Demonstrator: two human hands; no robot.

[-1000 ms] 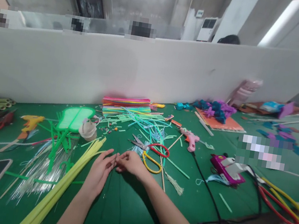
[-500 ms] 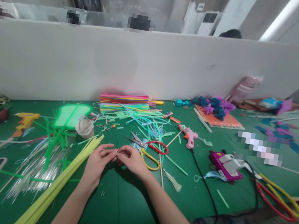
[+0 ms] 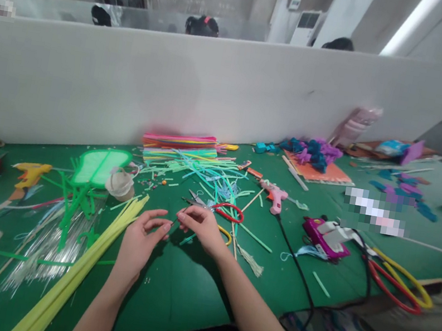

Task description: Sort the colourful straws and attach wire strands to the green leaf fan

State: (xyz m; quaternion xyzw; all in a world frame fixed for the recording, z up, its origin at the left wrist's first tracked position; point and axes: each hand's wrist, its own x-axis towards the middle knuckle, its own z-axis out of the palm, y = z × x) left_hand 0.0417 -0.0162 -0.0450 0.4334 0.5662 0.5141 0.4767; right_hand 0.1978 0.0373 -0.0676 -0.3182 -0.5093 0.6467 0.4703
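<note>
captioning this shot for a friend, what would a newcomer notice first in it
Probably the left hand and right hand, fingertips close together over the green table; whatever is between them is too small to make out. Next, the long yellow strips slanting up from the bottom edge, left of the hands. Then the red-and-yellow scissors, partly hidden behind the right hand.

A bright strip [image 3: 409, 27] is glowing well beyond the right grip [image 3: 204, 229], and soft shadow [image 3: 207, 262] is darkening the desk [image 3: 198, 303] beneath.
</note>
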